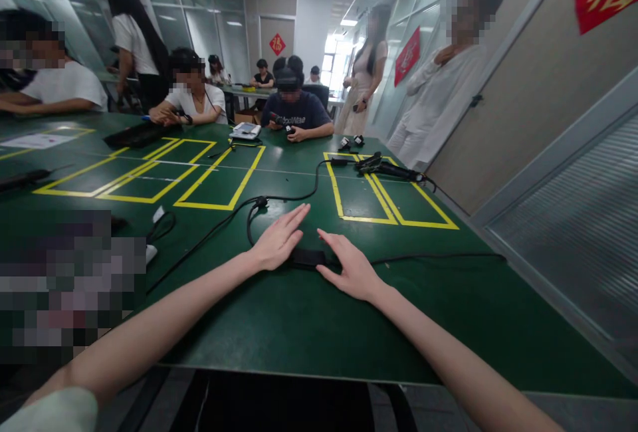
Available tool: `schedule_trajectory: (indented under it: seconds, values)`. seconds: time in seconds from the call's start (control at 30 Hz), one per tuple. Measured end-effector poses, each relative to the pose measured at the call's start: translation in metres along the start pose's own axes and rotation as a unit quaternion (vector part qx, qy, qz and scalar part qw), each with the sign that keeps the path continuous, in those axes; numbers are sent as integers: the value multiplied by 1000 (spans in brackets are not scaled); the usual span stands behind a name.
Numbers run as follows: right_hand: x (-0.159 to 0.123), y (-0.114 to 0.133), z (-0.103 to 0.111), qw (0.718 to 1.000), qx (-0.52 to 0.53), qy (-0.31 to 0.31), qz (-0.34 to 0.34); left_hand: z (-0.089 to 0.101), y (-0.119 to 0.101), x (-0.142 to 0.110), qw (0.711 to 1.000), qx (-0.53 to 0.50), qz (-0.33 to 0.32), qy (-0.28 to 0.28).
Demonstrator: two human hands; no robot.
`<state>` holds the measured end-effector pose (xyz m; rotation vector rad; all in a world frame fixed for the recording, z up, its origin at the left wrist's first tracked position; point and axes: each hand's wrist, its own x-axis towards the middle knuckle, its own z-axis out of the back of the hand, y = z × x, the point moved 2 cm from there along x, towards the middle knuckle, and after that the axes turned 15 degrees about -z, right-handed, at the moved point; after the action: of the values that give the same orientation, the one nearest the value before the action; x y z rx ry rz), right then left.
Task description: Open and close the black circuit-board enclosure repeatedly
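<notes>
My left hand [279,239] lies flat on the green table [299,325], fingers stretched out and together, holding nothing. My right hand [349,266] also lies flat with fingers extended. Between the two hands rests a small black box [308,258], a power adapter, which both hands touch at its ends. A black cable [279,201] loops away from it toward the far side, and another black cable [438,258] runs off to the right.
Yellow tape rectangles [219,183] mark the table. A black tool with cable [383,167] lies at the far right rectangles [393,199]. Several people sit at the far side and left; two stand at the right by the wall. A pixelated patch covers the near left.
</notes>
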<state>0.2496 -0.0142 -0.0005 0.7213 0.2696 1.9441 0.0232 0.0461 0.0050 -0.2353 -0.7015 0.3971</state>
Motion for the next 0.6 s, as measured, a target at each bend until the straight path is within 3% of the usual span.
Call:
schedule_trajectory:
  seconds: [0.13, 0.23, 0.4, 0.6]
  values:
    - [12, 4, -3, 998, -27, 64, -3, 27, 18, -30, 986, 23, 85, -140]
    - [19, 11, -2, 985, -95, 127, 60, 38, 24, -46, 976, 17, 113, -186]
    - [19, 17, -8, 960, -199, 152, 129, 35, 21, -49, 977, -6, 116, -176]
    - [17, 8, -7, 967, -154, 129, 155, 33, 14, -41, 984, -13, 95, -149]
